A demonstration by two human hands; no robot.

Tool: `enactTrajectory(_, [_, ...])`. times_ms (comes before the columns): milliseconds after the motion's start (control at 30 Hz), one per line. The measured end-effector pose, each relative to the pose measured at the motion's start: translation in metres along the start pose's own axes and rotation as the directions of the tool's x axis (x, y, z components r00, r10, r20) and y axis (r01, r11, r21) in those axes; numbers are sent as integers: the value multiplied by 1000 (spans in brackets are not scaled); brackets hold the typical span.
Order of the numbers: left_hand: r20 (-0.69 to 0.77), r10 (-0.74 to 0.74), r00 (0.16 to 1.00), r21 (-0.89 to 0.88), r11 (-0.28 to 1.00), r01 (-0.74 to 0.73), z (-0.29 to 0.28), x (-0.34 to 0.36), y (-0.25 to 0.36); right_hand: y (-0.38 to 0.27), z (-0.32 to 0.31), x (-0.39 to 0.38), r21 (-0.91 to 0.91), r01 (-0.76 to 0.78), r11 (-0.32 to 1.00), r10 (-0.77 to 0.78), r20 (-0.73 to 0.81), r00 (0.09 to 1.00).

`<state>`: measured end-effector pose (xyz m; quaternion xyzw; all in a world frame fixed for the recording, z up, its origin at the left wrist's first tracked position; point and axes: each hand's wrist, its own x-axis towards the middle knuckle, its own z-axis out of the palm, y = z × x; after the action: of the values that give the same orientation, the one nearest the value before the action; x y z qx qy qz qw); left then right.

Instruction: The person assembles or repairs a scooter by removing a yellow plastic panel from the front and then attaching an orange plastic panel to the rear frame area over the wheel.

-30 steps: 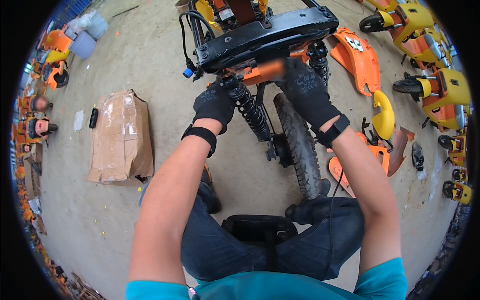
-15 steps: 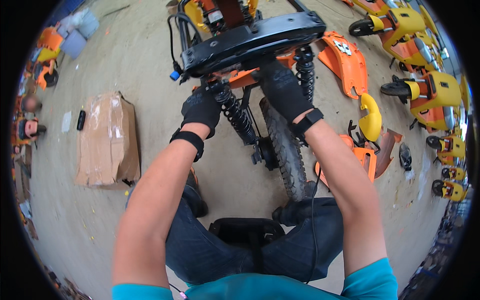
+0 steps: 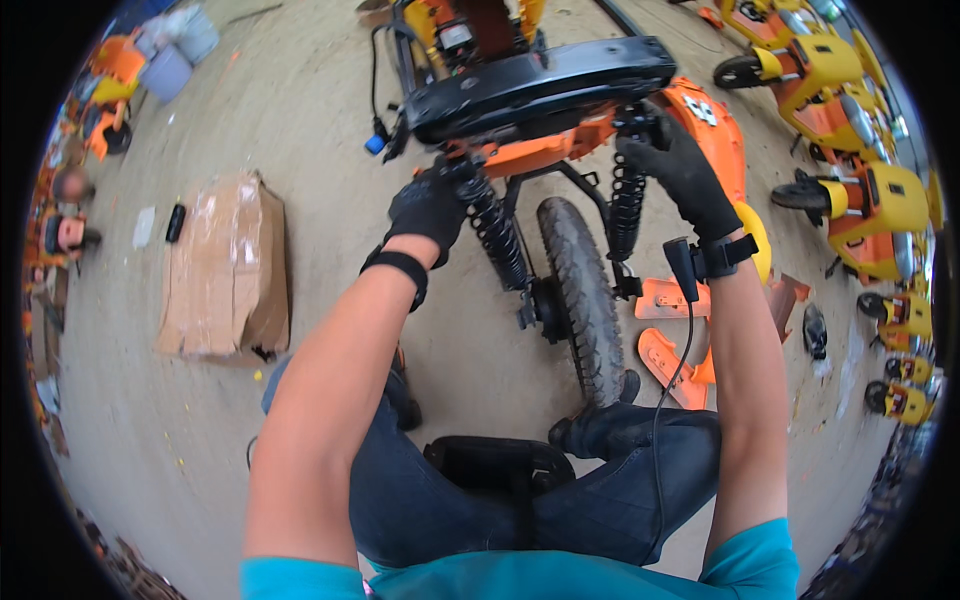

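A partly stripped electric scooter stands before me, its rear wheel (image 3: 580, 300) between my legs. Across its frame lies a black rear rack (image 3: 540, 85), above an orange body part (image 3: 535, 155). My left hand (image 3: 428, 208), in a black glove, is closed around the upper end of the left shock absorber (image 3: 495, 230); its fingertips are partly hidden. My right hand (image 3: 685, 170), gloved too, has its fingers wrapped at the top of the right shock absorber (image 3: 626, 205). From the frame's left side hangs a cable with a blue connector (image 3: 375, 145).
A taped cardboard box (image 3: 222, 270) sits on the floor at left. Orange body panels (image 3: 675, 365) and a yellow fender (image 3: 755, 240) lie at right. Beyond them stand several yellow scooters (image 3: 880, 210). A black cable (image 3: 662, 440) runs from my right wrist across my leg.
My right hand has moved right and out from under the rack to the right shock absorber. My left hand stays at the left one. The view has shifted slightly.
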<state>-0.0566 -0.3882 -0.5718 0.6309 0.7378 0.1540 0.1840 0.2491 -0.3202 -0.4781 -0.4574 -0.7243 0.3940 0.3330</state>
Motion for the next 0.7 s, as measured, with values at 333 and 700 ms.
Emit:
enactTrajectory(333, [114,-4,993,-33,999,8,-9,4,-1,-18,29,2,-24,-22,999,19,-125,992])
enactTrajectory(700, [108,-23,994,-165,985,41,-4,5,0,-13,19,9,81,-108,991,111,-34,993])
